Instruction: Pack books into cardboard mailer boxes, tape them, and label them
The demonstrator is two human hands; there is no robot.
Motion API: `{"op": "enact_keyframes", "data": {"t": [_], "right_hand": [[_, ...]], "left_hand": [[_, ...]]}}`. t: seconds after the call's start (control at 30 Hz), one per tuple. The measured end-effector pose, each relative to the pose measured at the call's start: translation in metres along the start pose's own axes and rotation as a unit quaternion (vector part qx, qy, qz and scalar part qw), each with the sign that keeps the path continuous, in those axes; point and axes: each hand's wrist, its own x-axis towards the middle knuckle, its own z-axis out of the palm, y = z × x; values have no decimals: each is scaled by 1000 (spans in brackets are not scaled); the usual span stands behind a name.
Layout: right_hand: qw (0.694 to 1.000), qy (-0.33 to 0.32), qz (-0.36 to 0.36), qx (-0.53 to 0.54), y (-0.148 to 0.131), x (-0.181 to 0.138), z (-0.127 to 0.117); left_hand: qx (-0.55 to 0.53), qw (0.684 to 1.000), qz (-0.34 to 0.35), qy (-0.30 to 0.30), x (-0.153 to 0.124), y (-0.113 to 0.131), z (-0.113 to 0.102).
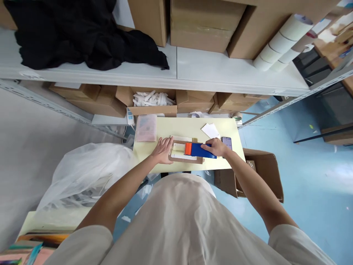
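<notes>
"Blue and orange, the tape dispenser (202,150) sits in our right grip (216,147), with the fingers wrapped firmly round it. What about our other side?"

"Our left grip (163,150) is clamped on the left end of the cardboard box (183,160), fingers toward its far edge, thumb toward the near one. That box lies on the pale yellow worktop (179,127), right in front of us, with the dispenser's orange end over it."

"Then we seem to be at the taping step."

"We'd judge so, though we can't make out the tape itself. The next move calls for a level, steady pull on the right while the left keeps the box from sliding."

"Let's count, then."

"One dispenser, one box under it. Near our right grip lies one phone (227,142); farther back are white slips (210,130), too overlapped for a sure number. One pink packet (146,128) lies toward the far left."

"And beyond the worktop?"

"One open carton (268,173) to our right, one big plastic bag (91,173) to our left. On the upper shelf (209,70) we see one heap of black cloth (91,40) and what look like four pale rolls (280,45) in front, with more behind that we can't count."
</notes>
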Motion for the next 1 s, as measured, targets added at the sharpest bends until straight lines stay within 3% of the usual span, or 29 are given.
{"op": "enact_keyframes", "data": {"t": [0.2,0.37,0.5,0.73,1.0], "right_hand": [[998,7,57,9,69,-33,-21],[997,7,58,40,115,-38,-4],[998,11,31,54,129,-28,13],[995,2,-1,97,146,-16,22],[990,-17,-22,136,153,-17,22]], "left_hand": [[26,999,-4,-23,5,2,-4],[63,996,-19,-57,7,10,-9],[86,994,-20,-65,15,40,-4],[36,996,38,-79,72,127,22],[42,995,41,-86,78,132,23]]}}
